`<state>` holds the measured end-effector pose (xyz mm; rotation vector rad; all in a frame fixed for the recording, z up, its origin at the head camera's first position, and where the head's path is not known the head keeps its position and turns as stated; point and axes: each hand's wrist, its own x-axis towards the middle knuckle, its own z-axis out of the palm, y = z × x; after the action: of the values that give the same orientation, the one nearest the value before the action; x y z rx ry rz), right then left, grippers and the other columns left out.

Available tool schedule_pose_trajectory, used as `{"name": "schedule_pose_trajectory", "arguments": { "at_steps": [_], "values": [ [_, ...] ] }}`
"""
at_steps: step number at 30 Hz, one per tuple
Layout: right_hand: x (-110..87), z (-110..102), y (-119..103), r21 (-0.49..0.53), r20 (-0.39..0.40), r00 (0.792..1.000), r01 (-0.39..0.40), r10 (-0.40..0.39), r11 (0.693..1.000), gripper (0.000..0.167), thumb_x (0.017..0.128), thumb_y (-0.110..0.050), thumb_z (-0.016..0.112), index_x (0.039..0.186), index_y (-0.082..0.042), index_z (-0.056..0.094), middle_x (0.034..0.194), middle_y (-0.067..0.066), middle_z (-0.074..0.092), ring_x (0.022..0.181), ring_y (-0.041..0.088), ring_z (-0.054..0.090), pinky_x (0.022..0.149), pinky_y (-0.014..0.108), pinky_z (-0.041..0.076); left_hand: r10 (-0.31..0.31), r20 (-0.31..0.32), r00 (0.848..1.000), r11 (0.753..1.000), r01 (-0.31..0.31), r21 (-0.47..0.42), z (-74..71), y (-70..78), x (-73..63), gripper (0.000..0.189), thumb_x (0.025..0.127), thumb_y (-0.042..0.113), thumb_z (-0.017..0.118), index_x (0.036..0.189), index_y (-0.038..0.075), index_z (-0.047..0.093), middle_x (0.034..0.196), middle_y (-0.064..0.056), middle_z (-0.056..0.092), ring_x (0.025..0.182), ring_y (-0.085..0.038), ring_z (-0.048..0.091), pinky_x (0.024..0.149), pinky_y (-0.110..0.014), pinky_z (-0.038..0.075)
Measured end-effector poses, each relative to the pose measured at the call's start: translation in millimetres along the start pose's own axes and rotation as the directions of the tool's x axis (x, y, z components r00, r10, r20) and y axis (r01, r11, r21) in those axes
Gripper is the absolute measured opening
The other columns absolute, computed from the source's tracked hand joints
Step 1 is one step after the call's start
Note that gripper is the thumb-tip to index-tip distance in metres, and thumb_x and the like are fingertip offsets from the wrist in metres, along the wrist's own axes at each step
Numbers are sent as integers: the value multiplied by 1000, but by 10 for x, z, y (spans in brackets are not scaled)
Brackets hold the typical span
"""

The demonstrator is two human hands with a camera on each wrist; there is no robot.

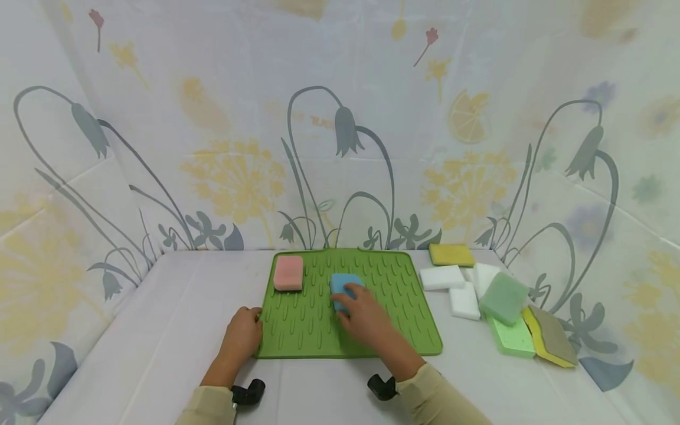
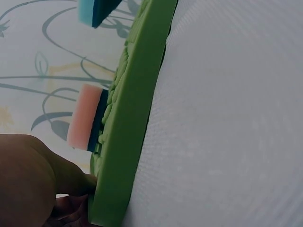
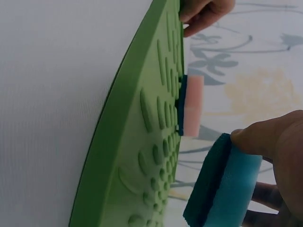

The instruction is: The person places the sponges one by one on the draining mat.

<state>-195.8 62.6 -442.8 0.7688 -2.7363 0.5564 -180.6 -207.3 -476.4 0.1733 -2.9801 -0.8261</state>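
Note:
A blue sponge (image 1: 344, 285) with a dark scouring side is gripped between the thumb and fingers of my right hand (image 1: 368, 319). In the right wrist view this blue sponge (image 3: 233, 189) is tilted and stands a little off the mat. Below it lies a green ridged silicone mat (image 1: 303, 330). My left hand (image 1: 245, 332) pinches the mat's left edge, its thumb showing on the rim in the left wrist view. On the mat's far left corner rests a pink sponge (image 1: 288, 273), its dark scouring side down.
Right of the mat lie white sponges (image 1: 442, 277), a yellow sponge (image 1: 451, 255), a grey-green sponge (image 1: 504, 298), a light green sponge (image 1: 511, 339) and a yellow sponge with a brownish pad (image 1: 552, 336), some overlapping. A patterned curtain (image 1: 340, 118) hangs behind the white table (image 1: 202, 283).

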Motion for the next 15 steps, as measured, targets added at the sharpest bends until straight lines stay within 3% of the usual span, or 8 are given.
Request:
{"name": "schedule_pose_trajectory", "arguments": {
  "at_steps": [6, 15],
  "values": [
    [36, 33, -110, 14, 29, 999, 20, -20, 1000, 33, 94, -23, 63, 127, -19, 62, 139, 18, 50, 127, 41, 49, 95, 53, 49, 6, -5, 1000, 1000, -5, 10, 6, -13, 4, 36, 94, 3, 50, 125, -14, 56, 103, -22, 59, 81, -22, 54, 70, -39, 49],
    [73, 118, -246, 10, 59, 997, 54, -54, 998, 37, 90, -19, 59, 128, -20, 61, 140, 17, 49, 127, 41, 49, 89, 51, 53, 13, -10, 1000, 1000, -13, 13, -1, -12, -6, 35, 93, 3, 52, 123, -14, 57, 105, -24, 60, 90, -26, 59, 75, -43, 51]
  ]
}}
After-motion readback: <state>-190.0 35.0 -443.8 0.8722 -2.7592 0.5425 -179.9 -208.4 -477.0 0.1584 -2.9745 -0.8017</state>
